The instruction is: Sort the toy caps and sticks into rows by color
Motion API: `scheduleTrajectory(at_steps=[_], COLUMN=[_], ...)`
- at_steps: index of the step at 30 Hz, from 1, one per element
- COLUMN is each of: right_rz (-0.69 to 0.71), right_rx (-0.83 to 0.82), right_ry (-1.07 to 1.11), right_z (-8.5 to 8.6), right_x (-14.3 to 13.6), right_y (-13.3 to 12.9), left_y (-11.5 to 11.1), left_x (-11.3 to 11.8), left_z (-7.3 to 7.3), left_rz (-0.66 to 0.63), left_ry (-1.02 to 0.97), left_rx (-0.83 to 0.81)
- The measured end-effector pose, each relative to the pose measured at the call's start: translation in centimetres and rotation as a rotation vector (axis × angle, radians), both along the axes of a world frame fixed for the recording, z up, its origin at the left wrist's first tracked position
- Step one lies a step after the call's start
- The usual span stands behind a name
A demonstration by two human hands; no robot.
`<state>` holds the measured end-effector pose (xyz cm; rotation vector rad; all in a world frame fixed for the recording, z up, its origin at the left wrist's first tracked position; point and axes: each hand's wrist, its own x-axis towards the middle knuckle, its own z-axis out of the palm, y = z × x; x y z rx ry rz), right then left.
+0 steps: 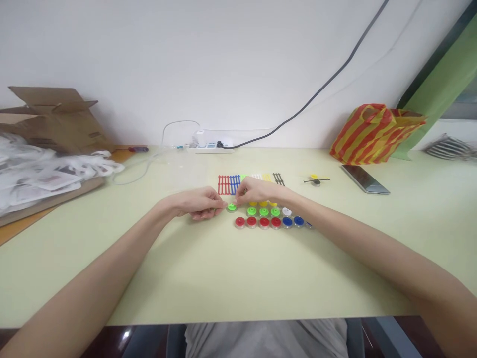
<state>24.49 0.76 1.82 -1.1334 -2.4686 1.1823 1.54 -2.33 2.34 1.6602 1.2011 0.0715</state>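
Note:
Between my two hands is a small green disc (pixel 231 207) with a clear rim. My left hand (pixel 201 203) pinches at its left edge, thumb and forefinger together and the other fingers curled. From the upper right, my right hand (pixel 255 190) has its fingertips closed at the disc's other edge. Just right of it are rows of similar discs: green discs (pixel 264 212), red discs (pixel 264 223), blue discs (pixel 298 221) and a white disc (pixel 286 212). Yellow discs (pixel 263 203) lie partly under my right forearm. Behind my right hand are thin red sticks (pixel 224 185) and blue sticks (pixel 234 183).
A black stick with a dark disc (pixel 316 182) lies right, near a phone (pixel 365 179) and a striped bag (pixel 372 134). Against the wall sits a power strip (pixel 212 145) with a black cable (pixel 309 102). Cardboard box (pixel 59 119) and white plastic bags (pixel 63 171) occupy the left.

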Motion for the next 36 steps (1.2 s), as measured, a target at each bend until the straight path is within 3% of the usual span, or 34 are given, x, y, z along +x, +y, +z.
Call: scheduleTrajectory(at_steps=[6,12,16,22,26,32,36], right_rz=[0.000,0.126,0.180,0.306,0.356,0.365,0.352], right_rx=[0.013,0.140,0.361,0.856,1.034,1.154,1.096], right_ry=[-0.018,0.117,0.022,-0.317,-0.391,-0.405,-0.409], right_z=[0.1,-0.1,-0.3,0.5,0.3,-0.1,0.3], right_x=[0.2,-0.1,-0.8,-1.9,-2.2,-2.1,-2.0], right_y=[-0.1,-0.1,-0.6,-2.4,-2.6,-2.6,-2.7], left_y=[-0.1,0.1,0.1,0.4,0.8,1.3,1.4], left_x=[0.1,-0.1,-0.3,-0.7,-0.8,-1.0,-1.1], left_z=[0.0,0.2,0.2,-0.3,-0.7,-1.1,-1.3], left_rz=[0.002,0.046,0.087,0.086,0.085,0.090,0.094], left_ry=[0.035,0.044,0.089,0.126,0.159,0.185,0.189], left_rx=[-0.004,0.001,0.039,0.085,0.095,0.072,0.073])
